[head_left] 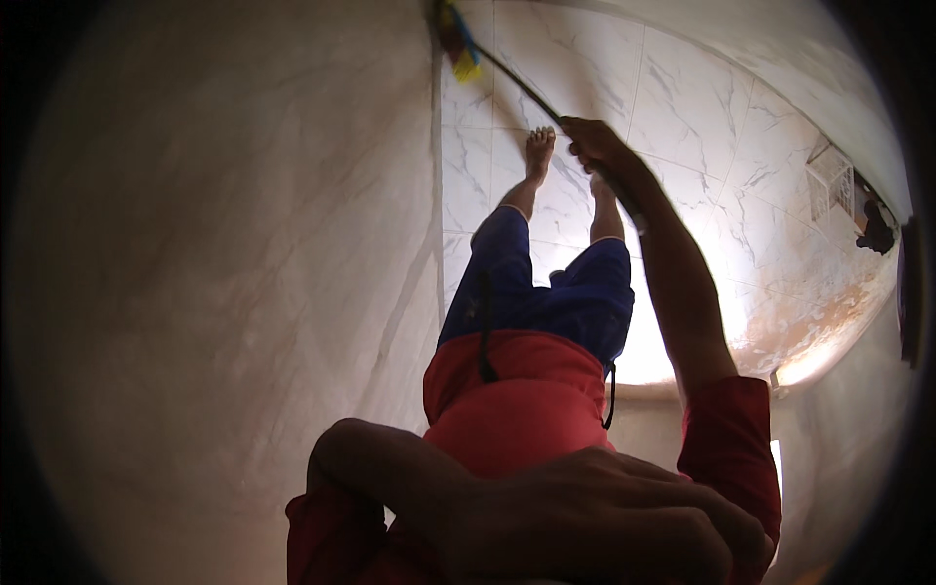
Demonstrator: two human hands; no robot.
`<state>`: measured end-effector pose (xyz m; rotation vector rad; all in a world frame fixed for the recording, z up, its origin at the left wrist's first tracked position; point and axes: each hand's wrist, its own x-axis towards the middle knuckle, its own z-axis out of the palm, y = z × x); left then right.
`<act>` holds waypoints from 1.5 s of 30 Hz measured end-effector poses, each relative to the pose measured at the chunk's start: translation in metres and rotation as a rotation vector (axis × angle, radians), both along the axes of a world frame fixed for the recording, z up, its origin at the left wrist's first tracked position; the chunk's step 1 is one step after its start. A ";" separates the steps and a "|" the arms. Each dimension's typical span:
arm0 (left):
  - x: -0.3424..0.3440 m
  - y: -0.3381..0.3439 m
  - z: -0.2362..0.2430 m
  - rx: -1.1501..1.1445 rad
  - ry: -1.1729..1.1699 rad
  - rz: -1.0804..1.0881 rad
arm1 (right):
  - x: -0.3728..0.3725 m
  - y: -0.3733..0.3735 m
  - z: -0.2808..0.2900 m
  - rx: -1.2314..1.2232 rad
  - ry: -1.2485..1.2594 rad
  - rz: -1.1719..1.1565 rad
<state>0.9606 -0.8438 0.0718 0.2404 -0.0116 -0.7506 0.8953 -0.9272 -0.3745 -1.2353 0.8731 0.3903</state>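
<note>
A broom (524, 86) with a thin dark handle slants across the tiled floor. My right hand (595, 144) is closed around the handle, and its upper end runs back along my forearm. At the far left corner of the tiles, the broom's head (459, 44), with yellow, blue and dark reddish bristles, is close to the wall base and slightly blurred. Across my chest, close to the camera, lies my left hand (614, 512), back side up and in shadow. Its fingers stretch toward the right, with nothing seen in them; the fingertips are dim.
A plain grey wall (244, 244) rises along my left. My bare feet (539, 154) stand on white marbled tiles (682, 107). To the right, a white wire rack (830, 185) and a dark object (876, 232) sit by the wall. Bright light falls on the floor behind my legs.
</note>
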 end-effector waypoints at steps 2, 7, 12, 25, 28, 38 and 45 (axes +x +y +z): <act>-0.001 0.008 0.001 0.014 0.013 0.047 | -0.022 -0.012 0.019 0.055 0.248 -0.104; -0.002 0.024 -0.011 0.095 -0.130 0.133 | -0.105 0.024 0.111 0.154 0.380 -0.055; 0.002 0.024 -0.004 0.228 -0.070 -0.021 | -0.043 0.065 0.070 0.101 0.173 0.193; -0.021 0.020 -0.005 0.102 -0.078 -0.175 | -0.365 -0.108 0.038 0.108 0.410 -1.064; -0.035 0.021 0.006 0.104 -0.004 -0.248 | -0.347 -0.062 0.079 -0.139 0.509 -0.970; -0.114 -0.045 0.005 0.038 -0.170 -0.461 | -0.154 0.161 0.030 0.505 0.197 -0.219; -0.192 -0.097 0.010 0.237 -0.136 -0.402 | -0.347 0.017 -0.022 0.580 0.332 -0.960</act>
